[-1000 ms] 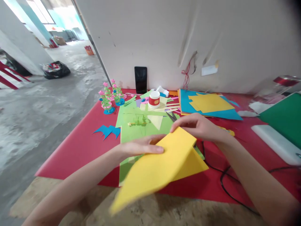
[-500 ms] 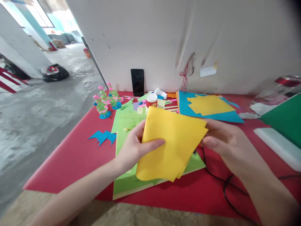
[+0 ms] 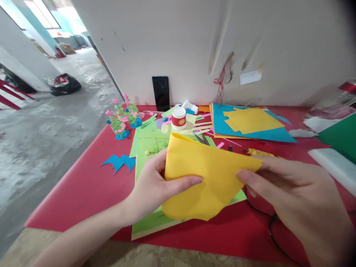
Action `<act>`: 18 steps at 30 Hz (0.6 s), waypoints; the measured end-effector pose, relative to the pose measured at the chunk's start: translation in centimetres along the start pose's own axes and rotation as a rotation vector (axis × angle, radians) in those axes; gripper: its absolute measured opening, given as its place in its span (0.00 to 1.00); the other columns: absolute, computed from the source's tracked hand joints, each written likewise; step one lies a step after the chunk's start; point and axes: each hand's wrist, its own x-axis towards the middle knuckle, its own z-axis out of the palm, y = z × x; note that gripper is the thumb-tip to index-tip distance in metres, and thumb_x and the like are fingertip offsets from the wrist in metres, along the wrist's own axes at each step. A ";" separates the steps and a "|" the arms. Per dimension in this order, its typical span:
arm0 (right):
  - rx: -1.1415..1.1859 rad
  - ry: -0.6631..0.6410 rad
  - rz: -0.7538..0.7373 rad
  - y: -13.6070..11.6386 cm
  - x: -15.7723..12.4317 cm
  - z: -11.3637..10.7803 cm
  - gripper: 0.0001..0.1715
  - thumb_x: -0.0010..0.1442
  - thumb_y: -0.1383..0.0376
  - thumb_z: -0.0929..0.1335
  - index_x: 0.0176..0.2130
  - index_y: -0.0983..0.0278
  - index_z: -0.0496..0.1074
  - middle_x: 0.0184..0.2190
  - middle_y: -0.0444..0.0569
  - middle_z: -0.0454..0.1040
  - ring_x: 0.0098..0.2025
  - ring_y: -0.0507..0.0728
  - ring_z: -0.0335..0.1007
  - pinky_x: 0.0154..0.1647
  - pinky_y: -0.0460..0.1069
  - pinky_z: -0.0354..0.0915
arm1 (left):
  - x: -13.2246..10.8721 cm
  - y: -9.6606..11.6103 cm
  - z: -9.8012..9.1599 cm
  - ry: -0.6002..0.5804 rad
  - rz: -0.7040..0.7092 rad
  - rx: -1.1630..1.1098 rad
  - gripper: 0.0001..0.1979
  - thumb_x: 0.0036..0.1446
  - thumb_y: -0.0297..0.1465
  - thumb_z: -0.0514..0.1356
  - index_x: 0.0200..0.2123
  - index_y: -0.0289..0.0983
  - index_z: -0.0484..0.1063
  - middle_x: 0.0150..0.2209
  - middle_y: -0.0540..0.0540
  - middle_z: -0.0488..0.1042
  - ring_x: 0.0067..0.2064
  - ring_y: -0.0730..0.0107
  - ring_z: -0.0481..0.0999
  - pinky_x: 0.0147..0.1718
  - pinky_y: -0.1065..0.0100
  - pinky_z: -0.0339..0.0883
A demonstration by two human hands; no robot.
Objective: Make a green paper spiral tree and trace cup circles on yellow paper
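Note:
A folded sheet of yellow paper (image 3: 205, 174) is held up between my two hands, over the green paper sheets (image 3: 150, 222) on the red table. My left hand (image 3: 164, 185) grips its folded left side, thumb lying across the front and fingers hidden behind. At the right corner my right hand (image 3: 286, 185) pinches the paper between thumb and fingers. The top edge bows apart near the fold, so the layers show a gap. Just behind the paper, scissor blades (image 3: 202, 139) and a yellow-handled tool (image 3: 260, 152) lie on the table.
At the back stand a red-and-white tub (image 3: 179, 118) and a black phone (image 3: 161, 93) against the wall. Small paper flower plants (image 3: 119, 124) and blue paper cut-outs (image 3: 118, 163) are at left. Blue and yellow sheets (image 3: 256, 122) lie back right; a black cable (image 3: 274, 230) runs at front right.
My right hand has moved right and slightly down, now pinching the paper's corner with the thumb in front. The yellow paper is spread wider, its fold more rounded at the top.

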 end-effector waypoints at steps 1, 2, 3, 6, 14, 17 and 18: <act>-0.018 -0.005 -0.003 0.0 0.0 -0.1 0.22 0.48 0.50 0.67 0.14 0.60 0.63 0.11 0.42 0.58 0.14 0.51 0.52 0.11 0.48 0.48 | 0.0 0.0 0.0 0.004 -0.004 0.014 0.15 0.43 0.28 0.66 0.36 0.40 0.69 0.36 0.52 0.76 0.36 0.65 0.77 0.29 0.75 0.73; -0.036 -0.002 -0.010 0.0 0.0 -0.1 0.22 0.48 0.50 0.67 0.14 0.59 0.63 0.11 0.42 0.58 0.13 0.51 0.51 0.10 0.48 0.48 | 0.0 -0.1 -0.1 0.007 -0.006 0.021 0.14 0.43 0.29 0.66 0.36 0.40 0.69 0.35 0.52 0.76 0.35 0.65 0.77 0.29 0.74 0.73; -0.053 0.004 -0.021 0.0 0.1 -0.1 0.22 0.48 0.49 0.66 0.14 0.59 0.63 0.11 0.42 0.58 0.13 0.51 0.50 0.10 0.48 0.48 | 0.0 -0.1 -0.1 0.009 -0.008 0.023 0.14 0.43 0.29 0.66 0.36 0.40 0.69 0.35 0.52 0.76 0.35 0.65 0.77 0.29 0.74 0.73; -0.088 0.028 -0.056 0.1 0.1 -0.2 0.23 0.49 0.48 0.66 0.13 0.59 0.62 0.10 0.42 0.57 0.12 0.51 0.49 0.09 0.48 0.48 | 0.1 -0.2 0.0 0.005 -0.005 0.008 0.14 0.44 0.28 0.66 0.36 0.40 0.70 0.35 0.52 0.76 0.36 0.66 0.77 0.29 0.76 0.73; -0.151 -0.005 -0.167 0.2 0.1 -0.5 0.24 0.53 0.52 0.65 0.14 0.60 0.60 0.10 0.41 0.57 0.13 0.50 0.54 0.10 0.45 0.52 | 0.1 -0.1 0.0 0.000 -0.009 0.023 0.15 0.43 0.29 0.66 0.37 0.40 0.70 0.35 0.52 0.76 0.35 0.66 0.76 0.28 0.75 0.73; -0.140 -0.006 -0.148 0.2 0.1 -0.4 0.24 0.53 0.52 0.65 0.14 0.60 0.60 0.10 0.42 0.58 0.13 0.50 0.55 0.10 0.45 0.52 | 0.1 -0.1 0.0 0.002 0.001 0.023 0.15 0.43 0.28 0.66 0.37 0.41 0.70 0.36 0.52 0.76 0.36 0.66 0.76 0.29 0.75 0.73; -0.135 -0.003 -0.135 0.2 0.2 -0.4 0.24 0.52 0.52 0.65 0.13 0.60 0.60 0.10 0.42 0.58 0.13 0.50 0.54 0.10 0.45 0.51 | 0.1 -0.2 0.0 0.003 0.001 0.026 0.15 0.43 0.29 0.66 0.37 0.41 0.70 0.36 0.52 0.76 0.36 0.65 0.76 0.29 0.75 0.73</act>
